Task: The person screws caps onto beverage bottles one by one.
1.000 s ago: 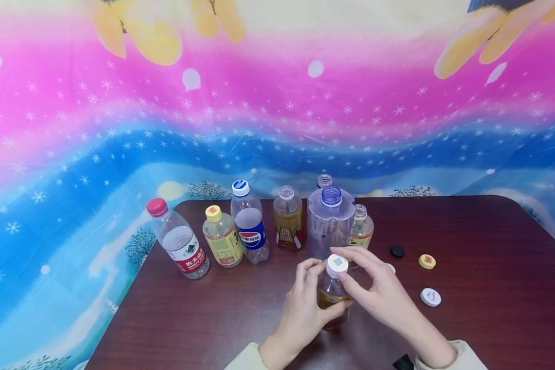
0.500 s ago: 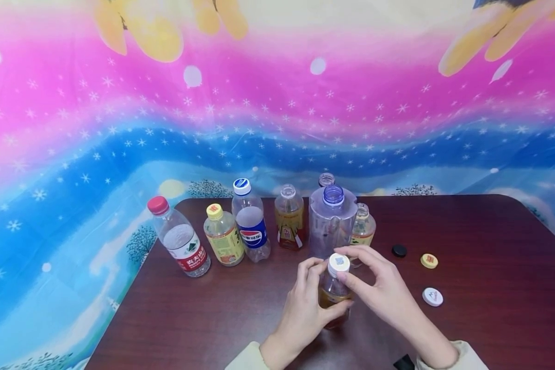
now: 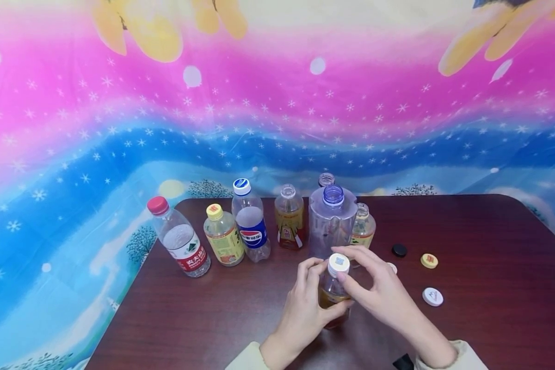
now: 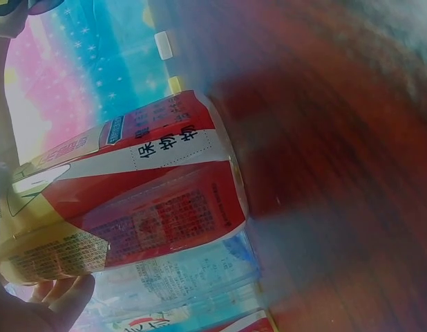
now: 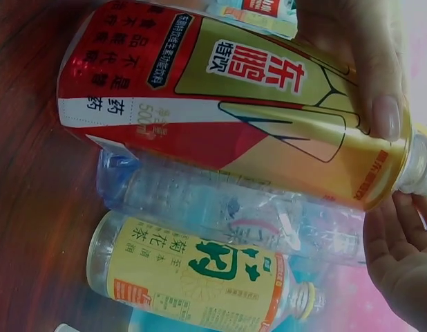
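Observation:
A drink bottle (image 5: 269,111) with a red and gold label stands upright near the table's front. My left hand (image 3: 300,303) grips it around its upper body, thumb on the near side. In the right wrist view the left thumb presses the gold part of the label. My right hand (image 3: 386,290) holds the bottle's pale cap (image 3: 339,263) between thumb and index finger. The cap sits on the bottle's mouth. The purple-tinted bottle (image 3: 331,221), without a cap, stands just behind.
At left stand a red-capped water bottle (image 3: 185,246), a yellow-capped tea bottle (image 3: 224,241) and a Pepsi bottle (image 3: 251,226). Uncapped bottles stand farther back, including another red-gold one (image 3: 289,221). A black cap (image 3: 399,250), a yellow cap (image 3: 429,261) and a white cap (image 3: 432,296) lie at right.
My right fingers have shifted slightly around the cap, and a white cap behind that hand shows again after being hidden. The left hand keeps its grip; the bottle stays in place.

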Demonstrator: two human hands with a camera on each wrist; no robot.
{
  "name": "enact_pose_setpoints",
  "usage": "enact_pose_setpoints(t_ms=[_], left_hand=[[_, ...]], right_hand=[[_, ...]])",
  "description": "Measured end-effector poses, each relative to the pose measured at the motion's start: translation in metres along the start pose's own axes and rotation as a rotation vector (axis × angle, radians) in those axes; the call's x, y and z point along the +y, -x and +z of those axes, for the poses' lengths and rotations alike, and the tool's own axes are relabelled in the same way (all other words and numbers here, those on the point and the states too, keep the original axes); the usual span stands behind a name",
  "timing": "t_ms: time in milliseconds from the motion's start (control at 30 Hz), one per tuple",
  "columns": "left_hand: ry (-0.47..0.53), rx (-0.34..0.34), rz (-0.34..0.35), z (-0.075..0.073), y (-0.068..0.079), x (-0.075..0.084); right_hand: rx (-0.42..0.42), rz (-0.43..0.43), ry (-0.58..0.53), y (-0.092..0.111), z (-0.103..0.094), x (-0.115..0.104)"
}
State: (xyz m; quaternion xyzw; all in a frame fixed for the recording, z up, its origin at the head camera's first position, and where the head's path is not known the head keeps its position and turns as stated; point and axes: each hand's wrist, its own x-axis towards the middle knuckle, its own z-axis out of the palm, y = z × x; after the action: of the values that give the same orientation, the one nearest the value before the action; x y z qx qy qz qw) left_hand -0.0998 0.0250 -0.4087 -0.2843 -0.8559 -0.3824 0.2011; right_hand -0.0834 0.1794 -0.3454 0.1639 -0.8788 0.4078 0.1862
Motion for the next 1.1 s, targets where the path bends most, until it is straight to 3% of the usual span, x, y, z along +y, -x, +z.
enact_pose_setpoints(t_ms=[200, 733, 967, 1100], left_hand=[[-0.002, 0.004, 0.0, -0.0004, 0.0003, 0.0002], [0.012, 0.013, 0.005, 0.0007, 0.0003, -0.0004], [0.006, 0.011, -0.004, 0.002, 0.0003, -0.0006], [0.004, 0.017, -0.004, 0.0024, 0.0002, -0.0009]], right_hand=[[0.0, 0.004, -0.032, 0.0011, -0.0023, 0.0002], [0.006, 0.19, -0.004, -0.0015, -0.0006, -0.0037], [0.0, 0.022, -0.031, 0.0005, -0.0009, -0.0004], [-0.003, 0.0, -0.082, 0.0014, -0.0029, 0.0007]])
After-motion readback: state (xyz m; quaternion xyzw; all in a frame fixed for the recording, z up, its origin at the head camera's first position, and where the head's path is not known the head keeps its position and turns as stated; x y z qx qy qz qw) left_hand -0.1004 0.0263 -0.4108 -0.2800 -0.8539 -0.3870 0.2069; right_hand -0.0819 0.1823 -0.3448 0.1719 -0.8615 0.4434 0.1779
